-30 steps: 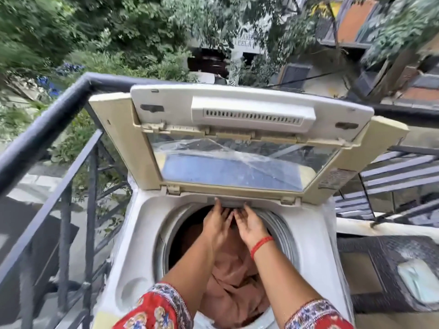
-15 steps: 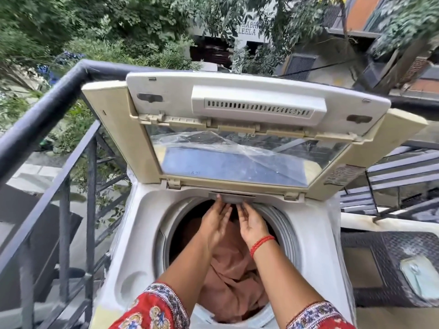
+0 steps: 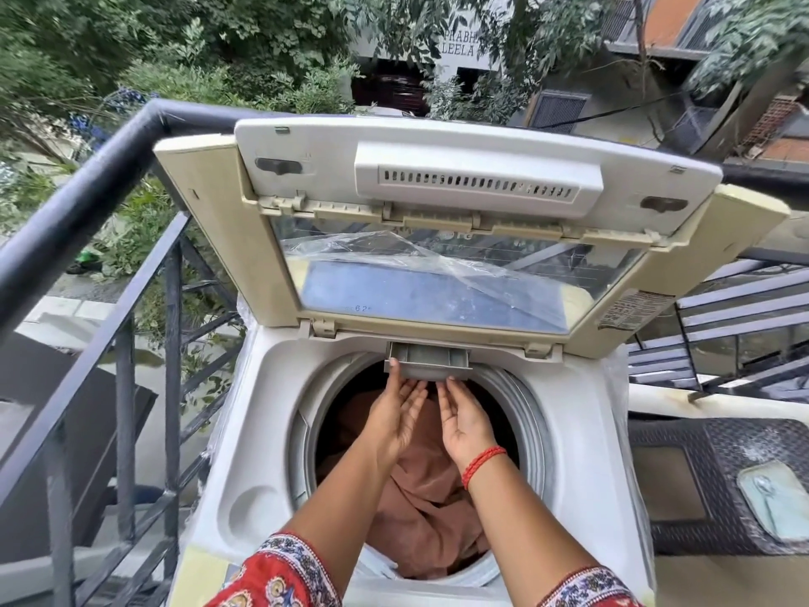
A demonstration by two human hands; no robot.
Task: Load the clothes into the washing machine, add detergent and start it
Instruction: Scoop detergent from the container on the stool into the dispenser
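Partly hidden: clothes (image 3: 420,488) beneath hands (image 3: 431,414).

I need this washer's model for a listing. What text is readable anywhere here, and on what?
"6.2": washing machine lid, on its window's lower left; letters before it blurred.
"PRABH" over "LEELA": building wall behind the trees, cut off by leaves.
Sticker on the lid's right frame: print too small.
Logo at the window's top: blurred.

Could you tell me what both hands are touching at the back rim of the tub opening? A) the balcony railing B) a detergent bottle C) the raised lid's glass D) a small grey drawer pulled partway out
D: both the left hand and the right hand have fingertips under the grey drawer, which juts out above the tub.
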